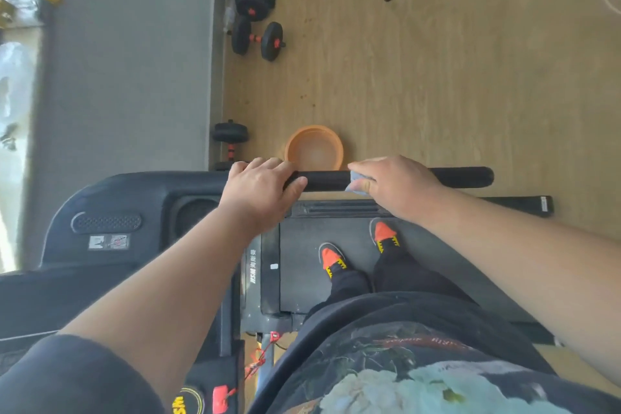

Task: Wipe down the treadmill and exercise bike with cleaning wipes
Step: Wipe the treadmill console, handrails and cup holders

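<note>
1. On the treadmill's handrail [386, 178], a black foam-covered bar running left to right across the middle of the view, both hands are placed.
2. The left hand [260, 190] is curled over the bar near its left end, thumb wrapped round the near side.
3. The right hand [396, 186] is closed round the bar further right, with a pale blue cleaning wipe [357, 181] pinched between fingers and foam; only its left edge is seen poking out.
4. The bar's long axis is what matters: bare foam lies between the hands, and a longer stretch runs right of the right hand to the bar's free end. A slide along that axis is judged the likely move, the right hand being the one with the wipe.
5. The treadmill deck [302, 265] lies below, shoes planted on it; the exercise bike cannot be identified.
6. Writing is seen on the deck's side rail [252, 267], too blurred to be read with confidence.
</note>
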